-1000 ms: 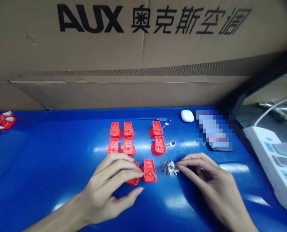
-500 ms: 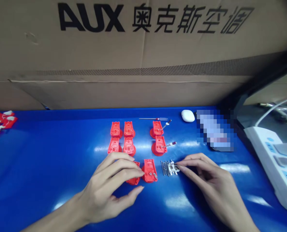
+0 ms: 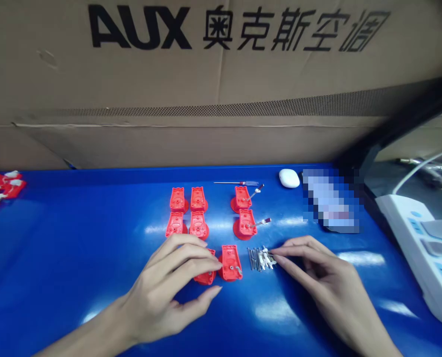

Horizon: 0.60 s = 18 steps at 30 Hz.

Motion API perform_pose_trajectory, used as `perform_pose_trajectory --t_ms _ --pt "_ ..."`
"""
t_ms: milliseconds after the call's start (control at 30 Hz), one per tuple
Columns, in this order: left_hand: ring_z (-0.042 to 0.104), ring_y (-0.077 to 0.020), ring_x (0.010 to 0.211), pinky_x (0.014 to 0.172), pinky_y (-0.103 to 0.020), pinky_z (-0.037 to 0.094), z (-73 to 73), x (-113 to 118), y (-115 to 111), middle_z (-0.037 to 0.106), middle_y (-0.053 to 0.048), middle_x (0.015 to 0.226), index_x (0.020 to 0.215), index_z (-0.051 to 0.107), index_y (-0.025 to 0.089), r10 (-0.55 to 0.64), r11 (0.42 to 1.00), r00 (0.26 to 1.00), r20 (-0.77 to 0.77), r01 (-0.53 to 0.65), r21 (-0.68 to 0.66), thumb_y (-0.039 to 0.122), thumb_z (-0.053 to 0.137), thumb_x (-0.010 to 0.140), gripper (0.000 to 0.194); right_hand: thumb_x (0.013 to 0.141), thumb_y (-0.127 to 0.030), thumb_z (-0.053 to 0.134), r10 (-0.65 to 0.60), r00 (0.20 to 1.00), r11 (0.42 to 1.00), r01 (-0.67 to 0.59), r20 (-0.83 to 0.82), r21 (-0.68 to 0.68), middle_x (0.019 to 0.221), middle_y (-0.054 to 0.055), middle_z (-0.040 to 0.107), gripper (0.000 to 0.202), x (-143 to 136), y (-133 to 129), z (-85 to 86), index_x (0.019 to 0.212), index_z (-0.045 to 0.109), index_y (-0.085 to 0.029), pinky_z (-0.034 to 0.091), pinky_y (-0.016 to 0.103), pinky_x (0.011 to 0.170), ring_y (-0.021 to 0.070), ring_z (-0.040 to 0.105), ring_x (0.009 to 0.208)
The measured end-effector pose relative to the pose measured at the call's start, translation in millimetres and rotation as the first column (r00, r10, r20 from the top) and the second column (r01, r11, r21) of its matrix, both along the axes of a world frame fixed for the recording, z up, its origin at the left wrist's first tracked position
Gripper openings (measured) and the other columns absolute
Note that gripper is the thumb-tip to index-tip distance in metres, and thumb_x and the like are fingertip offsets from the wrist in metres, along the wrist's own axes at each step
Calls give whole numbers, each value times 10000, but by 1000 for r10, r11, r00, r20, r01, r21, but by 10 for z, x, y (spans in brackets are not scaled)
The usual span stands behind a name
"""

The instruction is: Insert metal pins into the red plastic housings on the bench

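the left hand (image 3: 157, 297) is loosely open, thumb well apart from the fingers, which partly cover one red housing (image 3: 206, 278) on the blue table (image 3: 75, 258); whether they press on it, i cannot tell. the uncovered red housing (image 3: 228, 258) sits just beside their tips. the right hand (image 3: 330, 280) has thumb and forefinger pinched closed at the edge of the small metal parts (image 3: 266, 260) — whether one is gripped, i cannot tell. a light fingertip pinch would suit such slim, crowded pieces — a heavy one could scatter their neighbours.
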<state>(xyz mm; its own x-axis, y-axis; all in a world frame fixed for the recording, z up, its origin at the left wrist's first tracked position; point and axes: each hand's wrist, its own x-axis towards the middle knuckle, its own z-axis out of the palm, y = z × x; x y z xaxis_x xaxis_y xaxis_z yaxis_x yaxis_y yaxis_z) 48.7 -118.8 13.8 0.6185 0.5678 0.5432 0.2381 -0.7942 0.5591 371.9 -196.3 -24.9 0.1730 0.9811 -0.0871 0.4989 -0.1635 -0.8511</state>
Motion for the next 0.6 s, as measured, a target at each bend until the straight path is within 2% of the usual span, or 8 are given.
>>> perform_pose_trajectory --t_ms 133,467,600 --pt "710 -257 1136 1009 -419 626 -2 4 3 808 -97 1137 1284 739 155 -7 1000 1000 -6 7 -19 55 829 909 399 983 -623 767 2 1000 1000 -2 10 -10 1143 56 767 357 -5 5 13 1151 871 -326 521 332 774 240 712 967" --pt "702 -263 1177 1041 -428 615 -18 -13 -6 780 -128 1191 1331 714 136 -34 998 999 -21 33 -52 45 827 908 448 979 -610 774 -30 999 999 30 -21 -15 1178 46 771 338 2 -18 45 1123 860 -316 528 326 796 230 708 963" --pt "705 -266 1207 1064 -425 615 -27 -23 -9 765 -135 1242 1361 694 144 -35 997 998 -56 31 -71 75 823 921 464 985 -627 753 -43 999 999 42 -15 -34 1230 47 775 349 6 -24 55 1116 845 -317 541 342 820 260 717 1039"
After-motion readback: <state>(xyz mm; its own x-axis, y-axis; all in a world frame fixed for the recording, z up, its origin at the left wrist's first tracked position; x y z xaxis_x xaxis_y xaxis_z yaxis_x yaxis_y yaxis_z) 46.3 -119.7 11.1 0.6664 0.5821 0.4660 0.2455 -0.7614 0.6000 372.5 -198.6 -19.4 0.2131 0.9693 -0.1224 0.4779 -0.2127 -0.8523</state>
